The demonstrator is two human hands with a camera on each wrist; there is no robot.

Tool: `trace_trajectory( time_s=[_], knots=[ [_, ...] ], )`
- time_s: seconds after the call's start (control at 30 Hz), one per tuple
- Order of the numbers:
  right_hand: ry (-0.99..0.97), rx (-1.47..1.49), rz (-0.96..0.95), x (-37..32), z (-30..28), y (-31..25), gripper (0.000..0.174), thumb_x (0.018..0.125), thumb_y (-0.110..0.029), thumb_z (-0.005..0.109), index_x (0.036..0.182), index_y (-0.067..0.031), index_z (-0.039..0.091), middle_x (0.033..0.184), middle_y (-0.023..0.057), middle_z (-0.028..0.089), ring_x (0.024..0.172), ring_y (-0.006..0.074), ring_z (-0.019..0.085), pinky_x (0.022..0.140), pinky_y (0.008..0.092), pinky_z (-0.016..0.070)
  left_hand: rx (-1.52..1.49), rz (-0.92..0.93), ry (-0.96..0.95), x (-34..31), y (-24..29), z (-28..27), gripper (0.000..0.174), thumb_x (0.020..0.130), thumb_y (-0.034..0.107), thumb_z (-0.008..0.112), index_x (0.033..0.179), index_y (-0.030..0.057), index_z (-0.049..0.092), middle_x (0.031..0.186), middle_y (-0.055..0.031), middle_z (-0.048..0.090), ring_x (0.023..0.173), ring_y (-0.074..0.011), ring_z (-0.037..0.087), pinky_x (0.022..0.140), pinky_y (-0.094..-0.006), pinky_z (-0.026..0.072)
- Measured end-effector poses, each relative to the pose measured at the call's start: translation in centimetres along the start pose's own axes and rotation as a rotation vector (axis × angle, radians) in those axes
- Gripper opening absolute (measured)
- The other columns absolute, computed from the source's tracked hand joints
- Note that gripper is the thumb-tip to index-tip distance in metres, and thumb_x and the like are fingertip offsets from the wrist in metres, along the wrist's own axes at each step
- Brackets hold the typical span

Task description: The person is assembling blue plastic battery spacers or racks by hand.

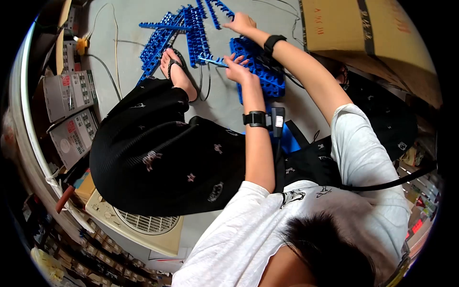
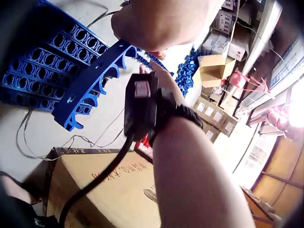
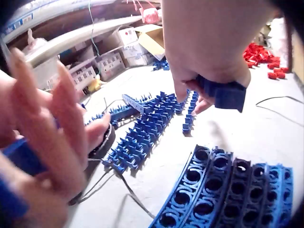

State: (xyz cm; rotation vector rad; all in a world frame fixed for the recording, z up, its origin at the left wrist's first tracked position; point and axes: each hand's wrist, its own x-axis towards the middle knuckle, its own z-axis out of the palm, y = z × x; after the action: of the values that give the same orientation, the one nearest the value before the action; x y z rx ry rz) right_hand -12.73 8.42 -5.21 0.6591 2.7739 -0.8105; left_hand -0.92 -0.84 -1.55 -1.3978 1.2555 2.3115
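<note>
My left hand point(image 1: 240, 71) grips a blue plastic strip point(image 2: 88, 85) with a row of half-round notches along one edge. In the head view, one end of that strip reaches out to the left of the fingers. Farther forward, my right hand point(image 1: 243, 23) holds another blue plastic piece point(image 3: 228, 96), whose end shows below the curled fingers in the right wrist view; most of it is hidden by the hand. Under my hands lies a stack of blue strips point(image 1: 260, 71) with rows of round holes. More toothed blue strips point(image 3: 147, 130) lie on the floor beyond.
A big brown carton point(image 1: 332, 24) stands at the right, and my sandalled foot point(image 1: 174, 71) rests left of the strips. Cables point(image 1: 116, 48) run over the floor. Grey boxes point(image 1: 69, 95) line the left side. Red pieces point(image 3: 259, 54) are heaped farther off.
</note>
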Motion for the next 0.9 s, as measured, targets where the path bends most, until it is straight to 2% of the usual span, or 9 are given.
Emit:
trace_trajectory(
  time_s=[0.17, 0.3, 0.4, 0.47, 0.5, 0.67, 0.73, 0.8, 0.9],
  knots=[
    [0.079, -0.045, 0.089, 5.9, 6.9, 0.2, 0.054, 0.062, -0.052, 0.070, 0.085, -0.0028, 0.066, 0.086, 0.0176, 0.065, 0.082, 0.0326, 0.063, 0.067, 0.0399, 0.0496, -0.085, -0.076, -0.045, -0.4, 1.3, 0.3, 0.038, 0.087, 0.040, 0.044, 0.091, 0.0033, 0.052, 0.069, -0.0031, 0.053, 0.050, -0.0091, 0.044, 0.039, -0.0198, 0.0259],
    [-0.047, 0.021, 0.145, 3.0, 6.2, -1.1, 0.040, 0.073, -0.042, 0.059, 0.086, -0.0044, 0.063, 0.082, 0.0168, 0.064, 0.072, 0.0300, 0.063, 0.066, 0.0387, 0.0494, -0.119, -0.097, -0.006, -0.3, 1.4, 0.1, 0.035, 0.087, 0.040, 0.046, 0.090, 0.0050, 0.051, 0.068, -0.0017, 0.049, 0.054, -0.0088, 0.044, 0.043, -0.0213, 0.0312],
    [0.140, 0.019, 0.109, 4.7, 7.4, 0.1, 0.037, 0.072, -0.040, 0.061, 0.083, -0.0054, 0.063, 0.078, 0.0153, 0.064, 0.070, 0.0314, 0.062, 0.067, 0.0394, 0.0483, -0.128, -0.113, 0.007, 0.1, 1.3, 0.3, 0.033, 0.086, 0.039, 0.047, 0.091, 0.0056, 0.050, 0.070, -0.0023, 0.049, 0.057, -0.0097, 0.045, 0.046, -0.0216, 0.0339],
    [-0.099, 0.060, 0.222, 6.4, 7.4, 1.2, 0.040, 0.058, -0.039, 0.072, 0.076, -0.0037, 0.067, 0.082, 0.0144, 0.065, 0.075, 0.0279, 0.064, 0.067, 0.0366, 0.0506, -0.136, -0.109, 0.083, 0.2, 1.0, 0.1, 0.035, 0.084, 0.041, 0.050, 0.087, 0.0058, 0.052, 0.064, -0.0010, 0.048, 0.053, -0.0092, 0.046, 0.044, -0.0211, 0.0325],
    [-0.061, 0.027, 0.233, 6.8, 7.3, 1.4, 0.034, 0.055, -0.035, 0.071, 0.071, -0.0053, 0.067, 0.075, 0.0112, 0.066, 0.068, 0.0235, 0.064, 0.066, 0.0328, 0.0512, -0.130, -0.101, 0.072, 0.2, 1.0, 0.2, 0.035, 0.083, 0.041, 0.051, 0.087, 0.0057, 0.052, 0.065, -0.0014, 0.048, 0.053, -0.0099, 0.047, 0.045, -0.0216, 0.0336],
    [-0.085, 0.289, 0.168, 6.1, 5.4, 2.4, 0.034, 0.055, -0.035, 0.074, 0.070, -0.0056, 0.067, 0.069, 0.0056, 0.065, 0.061, 0.0131, 0.061, 0.058, 0.0252, 0.0484, -0.103, -0.066, 0.023, 0.7, 0.4, -0.5, 0.036, 0.084, 0.041, 0.050, 0.088, 0.0054, 0.052, 0.068, -0.0027, 0.050, 0.058, -0.0117, 0.049, 0.047, -0.0233, 0.0359],
    [-0.031, 0.380, 0.120, 3.9, 3.1, 2.4, 0.031, 0.057, -0.033, 0.075, 0.070, -0.0056, 0.067, 0.068, 0.0036, 0.065, 0.059, 0.0092, 0.059, 0.054, 0.0225, 0.0464, -0.121, -0.091, -0.016, 0.9, 0.0, -0.5, 0.036, 0.085, 0.040, 0.048, 0.092, 0.0051, 0.052, 0.075, -0.0054, 0.054, 0.066, -0.0148, 0.054, 0.052, -0.0256, 0.0402],
    [-0.140, 0.781, -0.045, 0.6, 0.0, 2.1, 0.022, 0.065, -0.024, 0.074, 0.072, -0.0048, 0.066, 0.070, 0.0018, 0.065, 0.060, 0.0054, 0.057, 0.048, 0.0195, 0.0405, -0.173, -0.109, -0.137, 1.4, -0.6, -0.8, 0.039, 0.086, 0.039, 0.045, 0.103, 0.0049, 0.048, 0.097, -0.0123, 0.059, 0.088, -0.0222, 0.059, 0.067, -0.0311, 0.0489],
    [-0.212, 0.753, -0.095, -4.3, -4.3, 2.7, 0.018, 0.068, -0.020, 0.073, 0.076, -0.0059, 0.066, 0.066, 0.0004, 0.062, 0.048, 0.0041, 0.047, 0.043, 0.0186, 0.0344, -0.278, -0.226, -0.344, 2.0, -1.4, -0.6, 0.047, 0.091, 0.040, 0.036, 0.119, 0.0026, 0.035, 0.117, -0.0178, 0.051, 0.101, -0.0302, 0.055, 0.081, -0.0392, 0.0496]
  ],
)
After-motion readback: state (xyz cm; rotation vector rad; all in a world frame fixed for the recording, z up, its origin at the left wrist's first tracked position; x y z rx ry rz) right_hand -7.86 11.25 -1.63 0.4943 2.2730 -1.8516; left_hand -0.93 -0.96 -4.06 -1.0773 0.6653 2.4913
